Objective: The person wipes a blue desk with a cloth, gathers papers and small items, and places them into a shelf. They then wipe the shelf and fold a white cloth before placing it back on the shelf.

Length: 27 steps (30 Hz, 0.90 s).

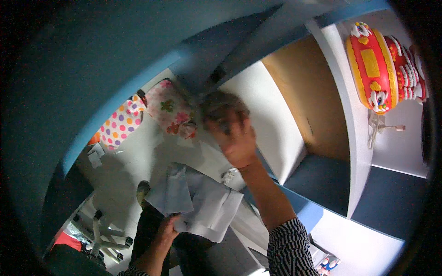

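My left hand (170, 226) is low in the middle of the head view, its fingers closed on the edge of a folded grey-white sheet (210, 207), perhaps paper or thin foam. My right hand (238, 141) reaches up and forward. Its blurred fingers lie over a dark, rounded bundle (224, 103) beside the cabinet; whether they grip it cannot be told. To the left of that bundle lies a floral-patterned bag (172, 108). A polka-dot bag (121, 126) lies farther left.
An open white compartment (272, 120) with a brown back panel stands at the right. A red and yellow lion-dance ornament (373, 69) is beyond its divider. Blue-grey panels (86, 69) span the upper left. A wheeled chair base (100, 239) stands at lower left; crumpled white material (229, 175) lies near my right wrist.
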Each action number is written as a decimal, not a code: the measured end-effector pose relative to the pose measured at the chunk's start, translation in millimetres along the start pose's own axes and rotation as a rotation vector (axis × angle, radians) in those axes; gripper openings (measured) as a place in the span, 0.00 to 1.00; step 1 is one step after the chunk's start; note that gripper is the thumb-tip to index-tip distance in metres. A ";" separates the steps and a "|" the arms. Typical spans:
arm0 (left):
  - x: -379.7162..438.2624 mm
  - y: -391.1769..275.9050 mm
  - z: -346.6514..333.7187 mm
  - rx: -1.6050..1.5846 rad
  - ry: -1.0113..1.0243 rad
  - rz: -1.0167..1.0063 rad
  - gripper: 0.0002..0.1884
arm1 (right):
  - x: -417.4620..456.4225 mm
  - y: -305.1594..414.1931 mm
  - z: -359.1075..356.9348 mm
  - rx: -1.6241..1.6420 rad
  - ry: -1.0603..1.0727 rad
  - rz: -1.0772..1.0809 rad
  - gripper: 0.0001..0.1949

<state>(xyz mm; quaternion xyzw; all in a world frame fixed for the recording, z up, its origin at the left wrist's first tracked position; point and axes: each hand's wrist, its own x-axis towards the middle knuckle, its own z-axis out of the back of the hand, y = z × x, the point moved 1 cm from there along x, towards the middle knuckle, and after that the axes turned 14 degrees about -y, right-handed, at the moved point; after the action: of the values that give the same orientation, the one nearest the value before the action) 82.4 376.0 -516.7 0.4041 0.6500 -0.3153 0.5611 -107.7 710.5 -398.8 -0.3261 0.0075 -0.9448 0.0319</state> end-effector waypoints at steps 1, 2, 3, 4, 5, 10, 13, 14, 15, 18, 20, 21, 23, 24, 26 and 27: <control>4.8 -0.6 5.0 -0.007 0.011 0.038 0.27 | 5.4 9.4 -2.6 0.042 -0.018 0.070 0.20; 8.8 3.1 9.3 -0.013 0.020 0.076 0.27 | 10.2 16.4 -6.2 0.085 -0.034 0.139 0.19; 6.7 4.4 2.5 0.013 0.031 0.069 0.26 | 16.8 12.2 -13.8 0.019 0.001 0.127 0.18; 3.3 1.3 -6.5 0.041 0.037 0.054 0.26 | 24.4 4.2 -27.2 -0.043 0.031 0.110 0.17; 1.1 0.6 -12.3 0.068 0.046 0.042 0.26 | 26.8 -1.4 -31.2 -0.106 0.063 0.094 0.17; 13.4 7.1 10.5 0.132 0.037 0.021 0.25 | -24.3 2.0 -18.5 -0.109 0.243 -0.132 0.17; 1.2 5.2 -2.5 0.160 0.030 0.018 0.26 | -81.8 -8.4 23.7 -0.132 0.344 -0.233 0.24; -4.6 4.3 -4.8 0.166 0.024 0.013 0.27 | -98.3 -8.5 41.0 -0.167 0.348 -0.269 0.23; -1.7 5.6 1.3 0.144 0.023 0.010 0.27 | -112.3 -6.3 57.3 -0.199 0.350 -0.304 0.22; 10.5 9.2 16.1 0.083 0.059 0.005 0.28 | -133.4 2.0 112.0 -0.318 0.541 -0.327 0.20; 12.8 10.4 16.4 0.028 0.124 -0.017 0.30 | -158.9 6.5 133.2 -0.400 0.591 -0.426 0.21; 16.8 12.1 19.0 0.032 0.110 0.003 0.30 | -172.9 8.4 143.7 -0.457 0.610 -0.470 0.21; 24.3 14.6 29.9 0.040 0.077 0.047 0.30 | -185.9 11.6 157.2 -0.497 0.643 -0.586 0.22; 24.1 13.8 29.1 0.038 0.062 0.060 0.30 | -186.8 15.5 158.6 -0.480 0.655 -0.663 0.23; 23.1 12.6 26.2 0.032 0.034 0.083 0.29 | -186.2 21.3 157.4 -0.428 0.738 -0.815 0.26; 22.2 11.2 24.4 0.029 0.060 0.070 0.29 | -179.7 24.2 158.5 -0.380 0.714 -0.813 0.26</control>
<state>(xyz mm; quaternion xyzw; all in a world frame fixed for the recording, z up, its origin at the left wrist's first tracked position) 102.9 364.1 -542.2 0.4440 0.6472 -0.2927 0.5462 132.5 699.0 -385.6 0.0364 0.0615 -0.9147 -0.3978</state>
